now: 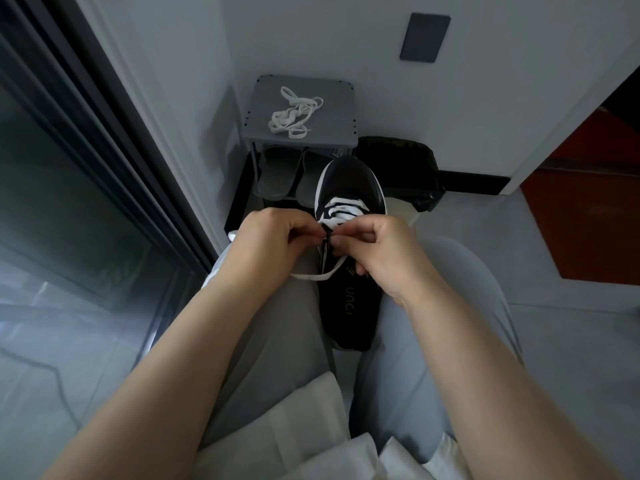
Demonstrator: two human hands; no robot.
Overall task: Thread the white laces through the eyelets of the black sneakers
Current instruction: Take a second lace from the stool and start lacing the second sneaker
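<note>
A black sneaker (349,181) with a white sole edge rests between my knees, toe pointing away from me. A white lace (341,211) crosses its front eyelets in a few rows, and one loose end (313,276) trails left under my wrist. My left hand (273,237) pinches the sneaker's eyelet edge at mid-shoe. My right hand (384,247) pinches the lace tip right against it. Fingers hide the eyelet itself. A second white lace (294,112) lies bunched on the grey shoe rack (332,133).
Grey slippers (280,174) sit on the rack's lower shelf. A dark bag (412,168) leans against the white wall to the right. A dark glass door frame (104,161) runs along the left. An orange-red panel (581,220) stands at the right. White cloth (298,427) covers my lap.
</note>
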